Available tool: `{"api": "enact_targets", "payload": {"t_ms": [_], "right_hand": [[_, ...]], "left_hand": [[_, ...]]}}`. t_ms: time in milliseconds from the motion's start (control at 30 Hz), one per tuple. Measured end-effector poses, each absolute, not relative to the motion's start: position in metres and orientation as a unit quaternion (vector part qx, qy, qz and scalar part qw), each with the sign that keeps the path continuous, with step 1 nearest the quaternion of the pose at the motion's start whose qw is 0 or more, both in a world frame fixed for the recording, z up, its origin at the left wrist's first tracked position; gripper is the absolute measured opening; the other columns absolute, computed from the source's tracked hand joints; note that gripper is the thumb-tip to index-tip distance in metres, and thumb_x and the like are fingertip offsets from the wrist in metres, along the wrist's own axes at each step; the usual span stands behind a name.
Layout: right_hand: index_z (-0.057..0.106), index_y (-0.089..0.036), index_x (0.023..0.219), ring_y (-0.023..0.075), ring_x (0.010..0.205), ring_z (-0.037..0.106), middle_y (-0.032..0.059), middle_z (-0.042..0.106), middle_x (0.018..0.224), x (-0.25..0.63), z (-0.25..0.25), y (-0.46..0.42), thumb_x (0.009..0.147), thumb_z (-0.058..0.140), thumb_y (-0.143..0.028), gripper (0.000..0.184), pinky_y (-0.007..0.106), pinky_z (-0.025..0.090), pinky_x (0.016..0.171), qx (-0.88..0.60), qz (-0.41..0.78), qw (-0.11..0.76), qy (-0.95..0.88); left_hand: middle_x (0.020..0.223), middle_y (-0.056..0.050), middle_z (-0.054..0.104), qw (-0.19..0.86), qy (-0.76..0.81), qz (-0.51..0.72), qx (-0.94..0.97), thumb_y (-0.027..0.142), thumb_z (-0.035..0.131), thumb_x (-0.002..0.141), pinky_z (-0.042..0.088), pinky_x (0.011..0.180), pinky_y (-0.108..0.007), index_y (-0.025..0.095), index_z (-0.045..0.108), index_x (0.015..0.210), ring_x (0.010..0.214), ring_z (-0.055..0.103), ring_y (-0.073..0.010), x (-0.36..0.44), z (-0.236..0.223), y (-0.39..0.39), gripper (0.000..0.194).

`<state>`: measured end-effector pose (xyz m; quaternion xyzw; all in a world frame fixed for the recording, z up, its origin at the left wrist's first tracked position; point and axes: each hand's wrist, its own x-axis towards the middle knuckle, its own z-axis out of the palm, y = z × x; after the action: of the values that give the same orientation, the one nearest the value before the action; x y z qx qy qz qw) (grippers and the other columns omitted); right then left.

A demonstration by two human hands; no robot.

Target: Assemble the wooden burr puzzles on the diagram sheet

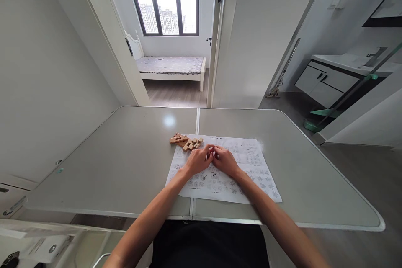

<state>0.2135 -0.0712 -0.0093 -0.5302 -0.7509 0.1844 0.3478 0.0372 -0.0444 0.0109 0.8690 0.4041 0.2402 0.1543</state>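
My left hand (199,159) and my right hand (225,160) meet over a printed sheet of paper (251,176), their fingertips touching. Both hands have bent, closed fingers; whether a small thing sits between them is hidden. Just left of my left hand lies a small heap of notched wooden puzzle pieces (190,145), partly on the paper's upper left corner. One longer wooden piece with a slot (178,139) lies at the heap's left end. Rows of small diagrams cover the sheet, too fine to read.
The grey table (125,163) has a pale seam down its middle and a raised light rim. Beyond it, a doorway shows a bed (171,65) under a window. A washbasin cabinet (329,79) stands at the right. A white box (47,249) is at the lower left.
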Motion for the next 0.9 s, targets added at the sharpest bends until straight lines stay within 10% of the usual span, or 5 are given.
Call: {"api": "enact_targets", "payload": {"t_ms": [900], "right_hand": [[0.068,-0.022,0.094,0.0153,0.072,0.060,0.0038,0.071,0.098,0.2142,-0.0106,-0.0704,0.089,0.054,-0.014,0.017,0.024,0.045,0.071,-0.529,0.183,0.346,-0.753]], "left_hand": [[0.077,0.003,0.073,0.148,0.406,0.244,0.868,0.025,0.050,0.099,0.048,0.064,-0.025,0.025,0.057,0.131,0.068,0.071,-0.0162,0.0378,0.0087,-0.0437,0.033]]}}
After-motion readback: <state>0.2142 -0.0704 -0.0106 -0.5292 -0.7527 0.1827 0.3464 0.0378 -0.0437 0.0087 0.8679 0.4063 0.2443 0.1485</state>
